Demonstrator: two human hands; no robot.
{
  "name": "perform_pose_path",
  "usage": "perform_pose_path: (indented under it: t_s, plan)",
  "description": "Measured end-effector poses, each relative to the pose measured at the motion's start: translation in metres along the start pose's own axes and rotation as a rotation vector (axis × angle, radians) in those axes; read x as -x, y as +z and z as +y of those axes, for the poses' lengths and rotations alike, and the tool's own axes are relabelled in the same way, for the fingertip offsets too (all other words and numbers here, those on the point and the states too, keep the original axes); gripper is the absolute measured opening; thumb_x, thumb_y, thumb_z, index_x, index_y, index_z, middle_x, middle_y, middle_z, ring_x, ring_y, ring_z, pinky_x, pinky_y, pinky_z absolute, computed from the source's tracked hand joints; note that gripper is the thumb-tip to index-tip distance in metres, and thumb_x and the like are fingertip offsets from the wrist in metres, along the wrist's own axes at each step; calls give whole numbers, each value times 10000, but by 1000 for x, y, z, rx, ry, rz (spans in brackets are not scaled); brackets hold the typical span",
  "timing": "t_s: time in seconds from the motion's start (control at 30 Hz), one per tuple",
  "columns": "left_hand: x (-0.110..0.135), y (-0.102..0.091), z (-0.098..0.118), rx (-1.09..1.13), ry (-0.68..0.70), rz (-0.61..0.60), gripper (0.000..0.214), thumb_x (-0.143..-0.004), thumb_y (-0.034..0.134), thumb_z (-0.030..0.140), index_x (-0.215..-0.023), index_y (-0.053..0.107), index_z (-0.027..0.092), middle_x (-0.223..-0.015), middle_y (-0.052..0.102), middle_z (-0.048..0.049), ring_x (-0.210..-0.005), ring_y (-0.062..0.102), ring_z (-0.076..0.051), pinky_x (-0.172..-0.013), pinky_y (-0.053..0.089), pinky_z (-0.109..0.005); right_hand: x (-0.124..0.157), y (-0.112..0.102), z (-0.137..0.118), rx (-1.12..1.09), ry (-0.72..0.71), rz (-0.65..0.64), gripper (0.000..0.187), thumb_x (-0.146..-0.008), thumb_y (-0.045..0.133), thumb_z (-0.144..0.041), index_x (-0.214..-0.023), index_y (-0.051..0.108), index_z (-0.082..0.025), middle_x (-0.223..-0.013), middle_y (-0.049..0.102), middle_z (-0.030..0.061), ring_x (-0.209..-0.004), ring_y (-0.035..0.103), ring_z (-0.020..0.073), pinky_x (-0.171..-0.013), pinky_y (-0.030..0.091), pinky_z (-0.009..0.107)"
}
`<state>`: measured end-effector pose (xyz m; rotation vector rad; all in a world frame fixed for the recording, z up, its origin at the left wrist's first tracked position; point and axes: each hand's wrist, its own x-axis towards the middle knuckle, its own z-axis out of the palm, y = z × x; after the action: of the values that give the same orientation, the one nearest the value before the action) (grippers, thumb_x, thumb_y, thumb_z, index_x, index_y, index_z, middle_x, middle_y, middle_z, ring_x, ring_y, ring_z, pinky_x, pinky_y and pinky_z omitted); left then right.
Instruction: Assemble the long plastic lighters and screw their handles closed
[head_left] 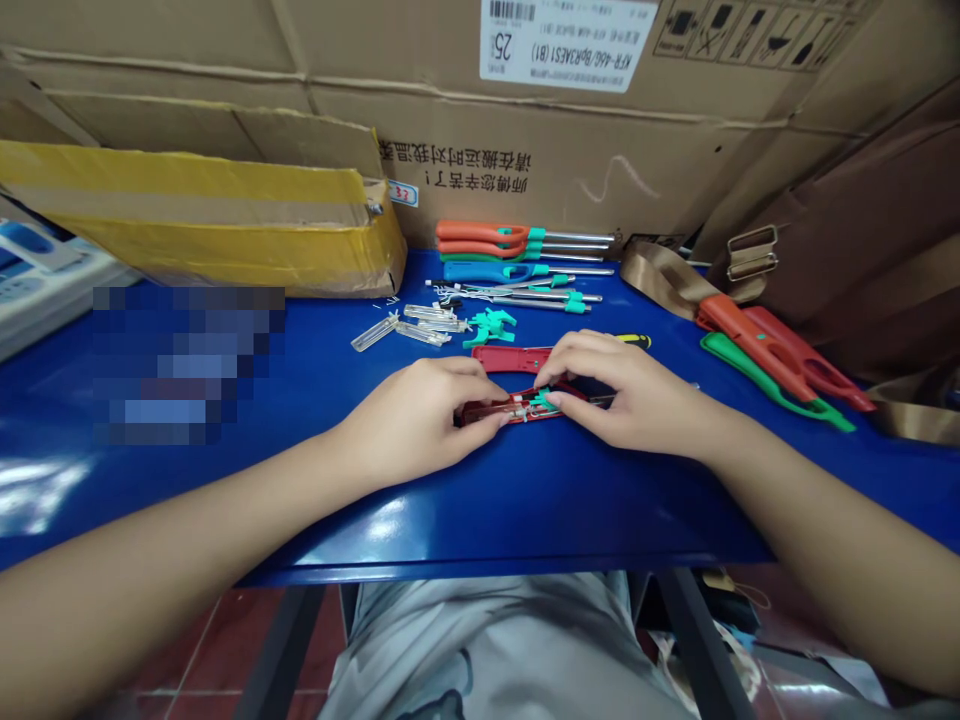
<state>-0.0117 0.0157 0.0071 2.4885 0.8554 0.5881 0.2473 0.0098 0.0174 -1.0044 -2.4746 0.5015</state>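
Low over the blue table, both my hands hold a red lighter shell half (551,411) with its inner side up. My left hand (424,415) has thumb and fingers closed around its left end. At the other end my right hand (622,390) pinches near a teal trigger (541,402) set in the shell. White and clear small parts lie inside; fingers partly hide them. Just behind sits a second red shell half (510,358), close to my right fingers. Beyond it are loose teal triggers (491,326) and several clear fuel tanks (431,325).
Assembled long lighters (484,236) and metal nozzle rods (540,296) lie at the back. A yellow-taped carton (300,230) stands at the back left. Orange, green and red shells (780,360) rest at the right by a brown strap (660,280). A yellow-black handle (636,341) lies behind my right hand.
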Motion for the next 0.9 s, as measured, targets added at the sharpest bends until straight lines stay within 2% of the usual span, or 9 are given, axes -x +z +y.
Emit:
perform_pose_path:
  t_s: [0.17,0.3,0.53,0.63,0.77,0.9]
  plan:
    - [-1,0,-3,-24,56,22,200,-961,642,249,-1090,786,197,-982,729,-53,-906,676,-195,-797,552,-323,0,-5,6,-59,39,-19,85,-908,651,-191,-982,693,-186,-913,700,36,-846,630,172,-801,477,314]
    - [-2,2,-6,-26,69,35,189,-955,654,244,-1074,795,205,-977,741,-53,-919,673,-199,-830,553,-343,2,-5,9,-27,56,-77,103,-898,663,-189,-991,706,-195,-919,710,27,-824,626,164,-768,455,301]
    - [-2,4,-7,37,17,41,198,-921,687,249,-1082,797,213,-974,751,-51,-899,683,-189,-819,549,-322,3,-7,6,11,49,-118,109,-942,621,-236,-1012,703,-214,-994,752,26,-892,662,180,-853,427,327]
    - [-4,-2,-7,55,-4,40,210,-915,687,287,-1075,794,203,-982,751,-53,-861,683,-177,-774,545,-300,3,-11,6,42,63,-99,133,-971,577,-248,-1007,702,-219,-1036,752,29,-945,677,187,-856,417,333]
    - [-9,-16,-15,82,-60,72,208,-920,643,290,-1022,795,190,-960,758,-56,-787,674,-161,-631,504,-254,4,-15,12,132,66,-72,153,-983,559,-256,-1025,700,-215,-1056,750,39,-976,683,200,-886,407,355]
    - [-12,-29,-25,74,-65,-18,223,-897,668,331,-1034,794,208,-983,771,-55,-837,685,-179,-702,528,-275,4,-18,22,198,41,-31,148,-966,577,-267,-1013,699,-197,-964,737,55,-872,668,202,-830,437,353]
